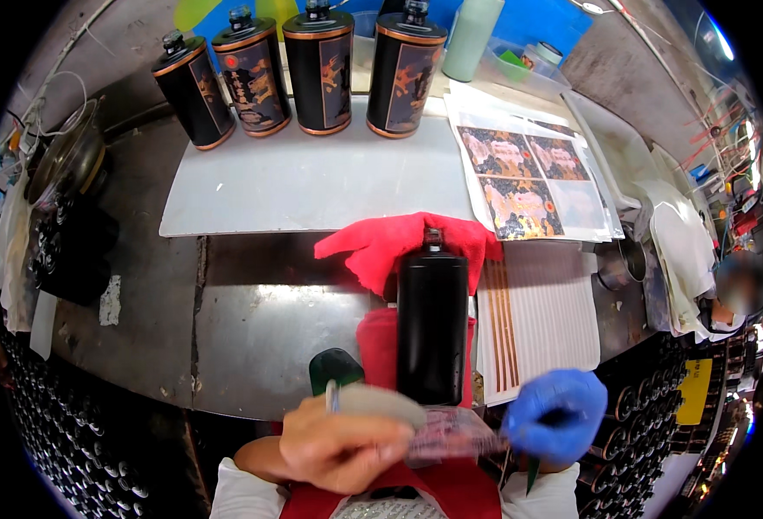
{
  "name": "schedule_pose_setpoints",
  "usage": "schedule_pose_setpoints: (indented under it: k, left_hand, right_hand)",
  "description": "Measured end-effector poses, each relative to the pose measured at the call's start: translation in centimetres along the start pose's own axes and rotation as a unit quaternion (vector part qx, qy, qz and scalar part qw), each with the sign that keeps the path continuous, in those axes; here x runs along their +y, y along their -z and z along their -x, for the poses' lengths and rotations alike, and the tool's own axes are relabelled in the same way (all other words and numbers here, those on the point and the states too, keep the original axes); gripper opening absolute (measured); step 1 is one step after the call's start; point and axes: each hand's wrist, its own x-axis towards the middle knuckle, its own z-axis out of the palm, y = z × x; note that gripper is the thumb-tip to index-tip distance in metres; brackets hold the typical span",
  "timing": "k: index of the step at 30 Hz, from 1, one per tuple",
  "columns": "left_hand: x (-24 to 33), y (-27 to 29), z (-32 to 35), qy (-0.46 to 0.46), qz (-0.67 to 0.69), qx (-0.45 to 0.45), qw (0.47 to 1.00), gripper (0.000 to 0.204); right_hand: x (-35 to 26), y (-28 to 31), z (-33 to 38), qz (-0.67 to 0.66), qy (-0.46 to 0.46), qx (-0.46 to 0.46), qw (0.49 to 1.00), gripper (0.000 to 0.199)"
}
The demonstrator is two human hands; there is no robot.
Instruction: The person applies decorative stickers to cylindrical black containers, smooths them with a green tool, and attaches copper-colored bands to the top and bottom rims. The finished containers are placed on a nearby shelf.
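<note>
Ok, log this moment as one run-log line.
left hand: bare, holds grey pad and label sheet | right hand: blue glove, grips sheet's other end | black bottle: lying on red cloth | four labelled bottles: upright behind

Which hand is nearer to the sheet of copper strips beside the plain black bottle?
Right. The gloved right hand sits just below the strip sheet's lower edge. The bare left hand is further off, on the other side of the black bottle.
</note>
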Motion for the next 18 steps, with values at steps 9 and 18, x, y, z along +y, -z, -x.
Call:
schedule_pose_setpoints:
  k: [9, 18]
  left_hand:
    - [-6.7, -2.7, -1.3, 0.179, 0.059, 0.195, 0.962, 0.005]
    - [-10.5, -3.8, -3.3, 0.224, 0.188, 0.255, 0.922, 0.010]
  right_hand:
    - [5.2, 0.2, -4.8, -0.022, -0.195, 0.094, 0.976, 0.013]
    - [9.1, 1.0, -7.6, -0.042, -0.227, 0.131, 0.964, 0.017]
